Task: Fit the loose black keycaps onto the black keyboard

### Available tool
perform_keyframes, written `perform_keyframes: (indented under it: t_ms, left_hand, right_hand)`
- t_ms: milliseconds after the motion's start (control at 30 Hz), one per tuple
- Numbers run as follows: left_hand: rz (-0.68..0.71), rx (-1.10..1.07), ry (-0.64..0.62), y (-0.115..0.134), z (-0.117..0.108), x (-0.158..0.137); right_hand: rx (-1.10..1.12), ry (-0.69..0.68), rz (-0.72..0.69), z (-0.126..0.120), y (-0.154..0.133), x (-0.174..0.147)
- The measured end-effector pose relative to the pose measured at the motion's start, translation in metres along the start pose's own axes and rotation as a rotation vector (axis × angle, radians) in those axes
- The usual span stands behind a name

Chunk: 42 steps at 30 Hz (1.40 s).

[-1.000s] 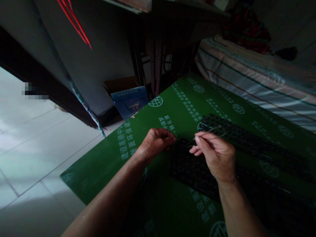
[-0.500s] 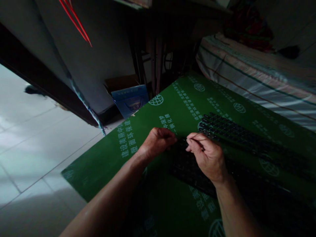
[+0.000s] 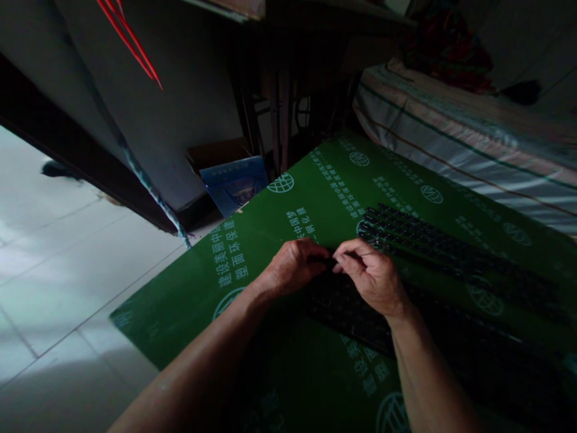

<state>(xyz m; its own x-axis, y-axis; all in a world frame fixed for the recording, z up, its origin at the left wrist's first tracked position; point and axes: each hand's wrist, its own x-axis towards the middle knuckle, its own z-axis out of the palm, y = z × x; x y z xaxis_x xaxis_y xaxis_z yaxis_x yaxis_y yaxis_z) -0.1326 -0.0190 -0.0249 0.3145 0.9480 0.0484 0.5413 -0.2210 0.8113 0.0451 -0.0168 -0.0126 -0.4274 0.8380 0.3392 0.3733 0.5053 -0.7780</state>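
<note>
Both hands meet over the near end of a dark row of black strips point(image 3: 351, 322) lying on a green printed board point(image 3: 180, 307). My left hand point(image 3: 297, 261) is closed, its fingers bent together in a pinch. Facing it, my right hand point(image 3: 369, 273) also pinches, thumb against forefinger, with the fingertips almost touching the left ones. Whatever small dark piece sits between the fingers is too dim to make out. Beyond the right hand lies a second bundle of black slotted strips point(image 3: 419, 237), side by side on the board.
A blue box point(image 3: 234, 183) stands on the floor past the board's far left edge, beside dark table legs point(image 3: 282, 120). A bed with a striped cover point(image 3: 433, 138) borders the right. At left a twisted cord point(image 3: 148, 186) hangs, and a red string point(image 3: 135, 48) dangles above.
My hands have come closer together, the right one shifting left until the fingertips nearly touch. The whole view has moved slightly. The black strips lie where they were.
</note>
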Motion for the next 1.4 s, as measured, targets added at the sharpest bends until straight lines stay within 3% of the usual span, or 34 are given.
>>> perform_keyframes:
  t_ms: [167, 500, 767, 1167, 1400]
  left_hand:
    - [0.024, 0.043, -0.01, -0.001, 0.001, 0.0]
    - [0.043, 0.09, -0.017, -0.004, 0.003, 0.002]
    - [0.063, 0.113, -0.036, -0.002, 0.001, 0.003]
    - [0.14, 0.149, -0.096, -0.007, -0.002, 0.003]
    - [0.101, 0.115, -0.071, -0.004, -0.002, 0.003]
  right_hand:
    - [-0.181, 0.062, -0.092, 0.007, 0.001, 0.002]
    - [-0.233, -0.014, 0.024, 0.018, 0.006, 0.002]
    - [-0.117, 0.093, 0.078, 0.022, 0.007, 0.0]
    - [0.085, 0.126, 0.226, 0.019, 0.008, -0.002]
    - [0.15, 0.088, 0.246, 0.016, 0.008, 0.002]
